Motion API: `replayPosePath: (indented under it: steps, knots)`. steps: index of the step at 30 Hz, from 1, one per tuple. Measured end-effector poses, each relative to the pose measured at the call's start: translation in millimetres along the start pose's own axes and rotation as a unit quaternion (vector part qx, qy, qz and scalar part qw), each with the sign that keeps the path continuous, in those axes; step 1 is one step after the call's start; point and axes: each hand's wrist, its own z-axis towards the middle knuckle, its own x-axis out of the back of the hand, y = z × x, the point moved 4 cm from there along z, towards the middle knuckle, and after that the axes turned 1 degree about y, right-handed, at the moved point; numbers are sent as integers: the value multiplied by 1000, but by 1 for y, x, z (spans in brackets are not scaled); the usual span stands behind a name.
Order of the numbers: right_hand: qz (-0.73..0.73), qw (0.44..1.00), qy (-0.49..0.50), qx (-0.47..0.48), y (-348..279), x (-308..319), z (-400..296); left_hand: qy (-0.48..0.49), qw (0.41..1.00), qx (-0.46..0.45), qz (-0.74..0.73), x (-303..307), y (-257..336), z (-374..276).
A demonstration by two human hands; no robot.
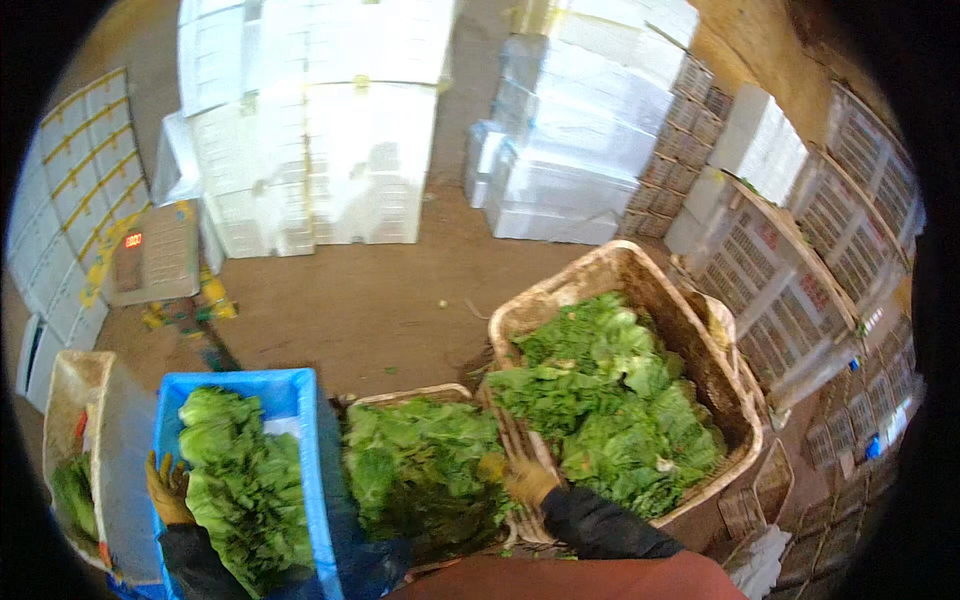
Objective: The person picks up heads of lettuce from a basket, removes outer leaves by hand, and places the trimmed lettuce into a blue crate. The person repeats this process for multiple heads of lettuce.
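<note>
My left hand [170,489], in a yellow-brown glove, is at the left inner side of a blue plastic crate [309,442], fingers spread, beside the leafy green heads [247,480] heaped in it. My right hand [527,480], also gloved, is over the ribbed wall between a middle crate of loose green leaves [420,450] and a large, dirty tub [720,375]. A small yellowish-brown patch shows among the leaves at its fingertips; whether the hand grips it is unclear. The large tub holds many green lettuce leaves [615,397].
A pale container [127,450] with greens stands at the far left. Behind it is a scale [157,255] with a lit red display. Tall stacks of white foam boxes [367,165] rise ahead, and slatted crates [772,277] are at the right. Brown floor [360,307] lies between.
</note>
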Motion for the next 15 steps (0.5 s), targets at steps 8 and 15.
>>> replayPosePath:
  steps: [8, 15]
  knots:
    - [-361, 930, -4, -74, 49, 129, 67, -260, 942, 206, 43, -313, -91, -164]
    - [173, 904, 383, 75, 100, 150, 3, -271, 473, 825, -148, -431, -215, -339]
